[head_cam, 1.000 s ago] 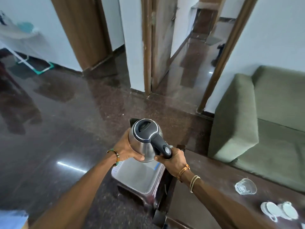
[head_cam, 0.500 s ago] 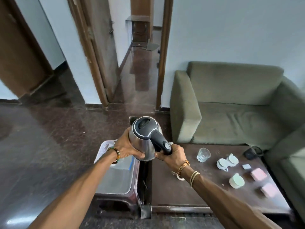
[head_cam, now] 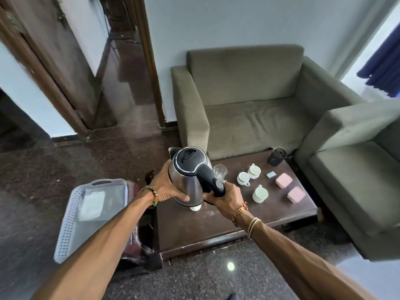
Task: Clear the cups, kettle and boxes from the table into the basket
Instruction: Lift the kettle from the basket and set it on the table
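Gripping the kettle [head_cam: 190, 180] by its black handle, the right hand [head_cam: 225, 200] holds it in the air above the table's [head_cam: 194, 230] left half, while the left hand [head_cam: 166, 187] wraps round its steel side. Three white cups [head_cam: 260, 194] and two pink boxes [head_cam: 283, 180] sit toward the far right corner. The basket [head_cam: 67, 230] stands beside the left edge.

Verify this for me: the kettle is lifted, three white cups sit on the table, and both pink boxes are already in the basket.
The boxes are wrong. The head view shows both pink boxes lying on the table, right of the white cups, not in the basket. The rest holds: the kettle is lifted, and three cups sit on the table.
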Available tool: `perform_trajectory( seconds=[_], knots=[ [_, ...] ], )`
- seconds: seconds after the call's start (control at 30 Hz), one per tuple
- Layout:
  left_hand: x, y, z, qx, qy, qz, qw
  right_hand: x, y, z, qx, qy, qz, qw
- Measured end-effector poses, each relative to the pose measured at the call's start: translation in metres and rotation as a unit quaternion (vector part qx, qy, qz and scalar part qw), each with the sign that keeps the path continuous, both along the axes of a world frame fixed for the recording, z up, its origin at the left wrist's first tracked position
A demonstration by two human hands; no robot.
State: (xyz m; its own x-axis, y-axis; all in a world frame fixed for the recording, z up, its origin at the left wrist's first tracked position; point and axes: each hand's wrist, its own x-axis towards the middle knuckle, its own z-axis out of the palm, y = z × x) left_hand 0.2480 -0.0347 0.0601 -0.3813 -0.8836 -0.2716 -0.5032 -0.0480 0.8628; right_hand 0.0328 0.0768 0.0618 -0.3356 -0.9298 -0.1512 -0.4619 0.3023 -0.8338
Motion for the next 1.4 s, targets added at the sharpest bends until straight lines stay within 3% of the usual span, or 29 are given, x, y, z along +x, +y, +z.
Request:
perform_trajectory(
  seconds=[0.33, 0.67, 1.07, 1.4],
  knots=[
    [-0.127, 0.010, 0.001, -0.009, 0.012, -0.037, 0.999, -0.116, 0.021, -0.005, -0.004, 0.013, -0.031, 0.999],
    [-0.206, -0.018, -0.008, -0.012, 0.010, -0.092, 0.996, -0.178, 0.011, -0.013, 0.016, 0.028, -0.085, 0.996],
    [-0.255, -0.095, -0.014, 0.024, -0.006, -0.128, 0.992, -0.219, -0.052, -0.021, 0.035, 0.006, -0.130, 0.991],
    [-0.266, -0.147, -0.011, 0.006, -0.028, -0.081, 0.996, -0.239, -0.116, -0.023, 0.024, 0.006, -0.112, 0.993]
  ],
)
